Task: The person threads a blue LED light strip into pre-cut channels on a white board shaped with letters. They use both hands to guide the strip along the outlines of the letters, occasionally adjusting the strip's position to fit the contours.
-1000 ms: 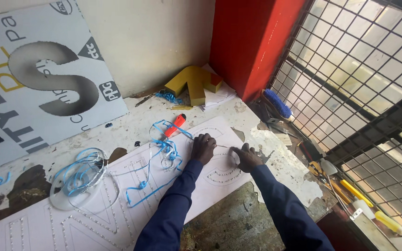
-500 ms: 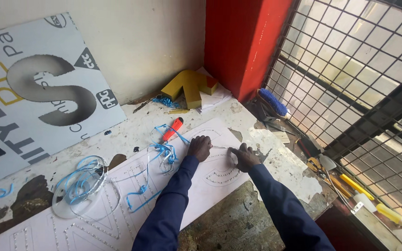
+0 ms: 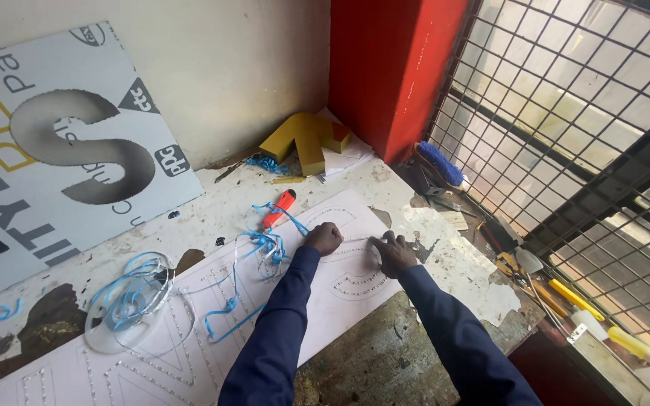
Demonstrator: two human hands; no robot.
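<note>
On the worn counter (image 3: 212,207), a white sheet (image 3: 340,301) with dotted letter outlines is spread flat. A thin clear strip (image 3: 356,240) is pinched between the left hand (image 3: 323,238) and the right hand (image 3: 393,253), both closed on it, slightly apart. Blue film shavings (image 3: 265,244) and an orange-handled knife (image 3: 278,208) are seen just beside the left hand.

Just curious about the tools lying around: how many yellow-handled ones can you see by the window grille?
2: one yellow-handled tool lies nearer the bench edge, another lower right by the grille. More may be hidden in the clutter.
</note>
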